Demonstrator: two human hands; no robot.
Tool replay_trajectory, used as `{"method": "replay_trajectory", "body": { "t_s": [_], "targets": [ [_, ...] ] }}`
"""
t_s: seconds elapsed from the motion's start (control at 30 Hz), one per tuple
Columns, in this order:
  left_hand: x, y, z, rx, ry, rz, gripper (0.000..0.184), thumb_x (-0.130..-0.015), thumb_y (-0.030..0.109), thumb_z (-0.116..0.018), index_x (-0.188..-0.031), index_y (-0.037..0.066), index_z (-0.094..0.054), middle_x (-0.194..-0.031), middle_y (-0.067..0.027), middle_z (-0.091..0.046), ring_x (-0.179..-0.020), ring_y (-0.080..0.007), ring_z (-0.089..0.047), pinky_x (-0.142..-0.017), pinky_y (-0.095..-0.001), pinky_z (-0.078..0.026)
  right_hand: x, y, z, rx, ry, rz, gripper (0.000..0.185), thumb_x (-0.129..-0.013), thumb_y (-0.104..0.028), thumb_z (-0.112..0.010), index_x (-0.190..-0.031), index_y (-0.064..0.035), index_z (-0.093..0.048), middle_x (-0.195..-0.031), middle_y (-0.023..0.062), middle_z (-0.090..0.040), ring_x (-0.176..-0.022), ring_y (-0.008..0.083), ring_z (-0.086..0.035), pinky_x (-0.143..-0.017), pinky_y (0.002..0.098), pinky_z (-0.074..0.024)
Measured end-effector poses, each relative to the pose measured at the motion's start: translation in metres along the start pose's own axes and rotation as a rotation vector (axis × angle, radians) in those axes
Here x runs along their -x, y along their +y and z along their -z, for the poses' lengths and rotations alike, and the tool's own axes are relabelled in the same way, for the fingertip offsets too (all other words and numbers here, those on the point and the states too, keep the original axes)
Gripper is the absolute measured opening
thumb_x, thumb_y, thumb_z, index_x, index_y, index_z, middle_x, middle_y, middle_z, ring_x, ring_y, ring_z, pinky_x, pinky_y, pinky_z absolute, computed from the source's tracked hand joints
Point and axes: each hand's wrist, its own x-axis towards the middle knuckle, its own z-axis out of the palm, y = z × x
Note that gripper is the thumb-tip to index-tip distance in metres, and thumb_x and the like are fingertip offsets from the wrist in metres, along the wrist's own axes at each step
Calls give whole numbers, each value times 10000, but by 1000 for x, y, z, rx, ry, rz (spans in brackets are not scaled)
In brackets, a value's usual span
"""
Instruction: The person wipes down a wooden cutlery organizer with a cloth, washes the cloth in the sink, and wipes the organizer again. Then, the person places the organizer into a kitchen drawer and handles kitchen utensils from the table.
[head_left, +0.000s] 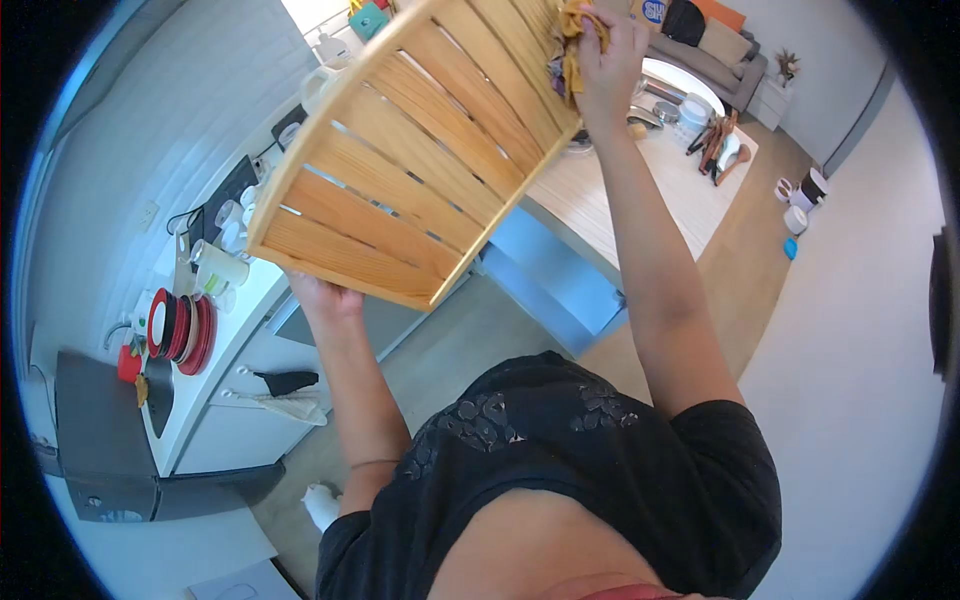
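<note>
A light slatted wooden rack (400,150) is held up at a tilt in front of me, its far end cut off by the top of the view. My left hand (328,298) grips its lower left edge from beneath, with most of the fingers hidden behind the wood. At the far right end, my right hand (610,65) is closed on a crumpled mustard-yellow cloth (572,75). The cloth is pressed against the slats near the rack's edge.
On the left counter stand red and black plates (190,330), a sink (158,395) and cups. A light table (690,215) on the right bears jars and utensils (722,148). Behind it is a grey sofa (700,65). Towels (290,400) hang from the cabinet.
</note>
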Motion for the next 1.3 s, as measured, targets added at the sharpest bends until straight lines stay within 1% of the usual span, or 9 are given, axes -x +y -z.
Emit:
{"method": "replay_trajectory", "body": {
  "t_s": [0.13, 0.37, 0.43, 0.5, 0.6, 0.63, 0.73, 1.03, 1.3],
  "targets": [
    [5, -11, -11, -123, 94, -17, 518, -880, 499, -476, -1196, 89, -489, -1106, -58, -585, -1003, -225, -577, -840, -396, -504, 1, -82, -22, -197, 7, 47, 91, -830, -91, -585, -915, -95, -616, -886, 62, -560, -876, 232, -490, -772, 330, -394],
    [-1, 1, -6, -241, 210, -172, 616, -863, 597, -415, -1220, 99, -472, -1170, -72, -554, -1053, -234, -552, -878, -405, -475, 139, -131, 45, -693, -827, 432, 205, -777, -134, -616, -977, -97, -636, -801, 78, -591, -788, 206, -591, -621, 300, -481],
    [-3, 19, 11, -211, 195, -224, 693, -827, 652, -408, -1223, 87, -467, -1185, -79, -545, -1062, -240, -544, -890, -409, -464, 74, -120, 90, -417, -1330, -1199, 291, -851, -301, -594, -822, -31, -698, -638, 80, -617, -582, 126, -588, -517, 270, -469],
    [-1, 38, 37, -193, 188, -262, 770, -790, 706, -400, -1226, 75, -462, -1200, -86, -536, -1072, -245, -537, -901, -413, -453, 80, -68, 121, -301, -767, -1086, 268, -826, -234, -608, -763, 18, -674, -580, 53, -594, -478, 91, -522, -459, 242, -428],
    [1, 55, 65, -336, 123, -319, 891, -657, 814, -421, -1088, 40, -515, -1049, -120, -577, -958, -235, -560, -841, -376, -459, 91, 27, 178, 391, -875, 82, 282, -805, -257, -622, -1006, -61, -637, -978, 93, -582, -952, 234, -527, -807, 338, -422],
    [1, 59, 71, -360, 146, -337, 921, -615, 844, -432, -1024, 26, -540, -983, -136, -592, -905, -229, -570, -804, -357, -467, 76, 31, 181, 396, -1029, 131, 289, -805, -241, -622, -1052, -90, -627, -1059, 107, -550, -1031, 266, -484, -857, 366, -393],
    [0, 74, 58, -525, -692, -327, 787, -624, 823, -450, -676, 37, -462, -681, -83, -463, -619, -148, -407, -543, -265, -327, 48, 11, 165, 288, -977, -73, 481, -748, -343, -672, -1144, -85, -582, -1148, 114, -517, -1085, 283, -452, -940, 389, -332],
    [40, 83, 21, -983, -582, -644, 693, -719, 757, -374, -593, 78, -435, -561, -68, -437, -497, -155, -375, -458, -275, -252, 31, -119, 94, -246, -1394, 147, 585, -597, -331, -748, -1106, -118, -554, -1021, 58, -563, -1007, 277, -499, -904, 389, -358],
    [30, 106, 119, -1033, -715, -759, 857, -695, 772, -449, -1170, 60, -473, -1011, -121, -577, -861, -213, -552, -722, -334, -373, 107, -145, 80, -388, -1405, 1, 447, -616, -218, -735, -1013, -99, -568, -955, 50, -565, -937, 270, -513, -872, 411, -381]
  ]
}}
